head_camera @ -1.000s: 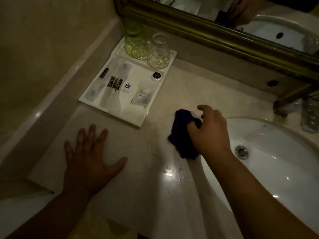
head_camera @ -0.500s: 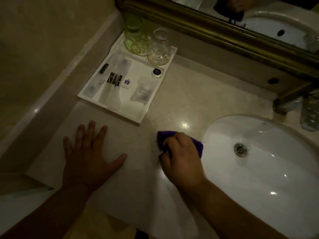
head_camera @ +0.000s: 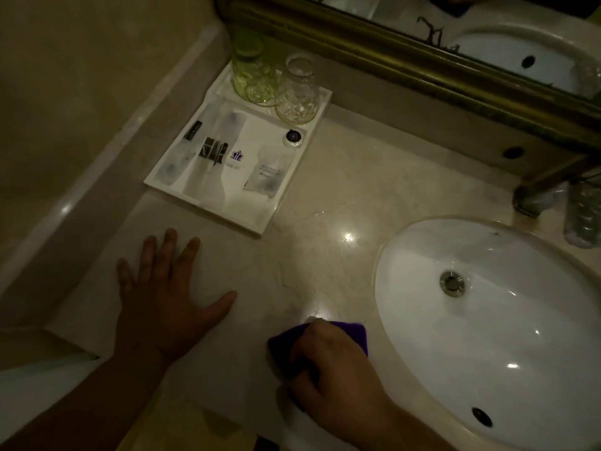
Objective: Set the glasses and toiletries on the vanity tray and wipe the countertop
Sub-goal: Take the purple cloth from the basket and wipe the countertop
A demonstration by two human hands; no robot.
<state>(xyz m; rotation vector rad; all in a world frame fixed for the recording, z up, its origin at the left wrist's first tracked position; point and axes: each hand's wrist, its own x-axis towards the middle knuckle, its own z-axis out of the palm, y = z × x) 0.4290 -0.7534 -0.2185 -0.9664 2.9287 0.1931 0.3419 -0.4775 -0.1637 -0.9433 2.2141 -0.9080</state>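
Note:
A white vanity tray sits at the back left of the beige countertop. On it stand a green glass and a clear glass, both upside down, with wrapped toiletry packets and a small round black-lidded item in front of them. My right hand grips a purple cloth pressed on the counter near the front edge, left of the sink. My left hand rests flat on the counter, fingers spread.
A white oval sink basin fills the right side. A gold-framed mirror runs along the back wall. A brass tap base and a wrapped clear glass stand at the far right. A raised stone ledge borders the left.
My right hand has dragged the purple cloth from beside the tray's corner toward me, down to the front edge of the counter. My left hand has stayed flat in place.

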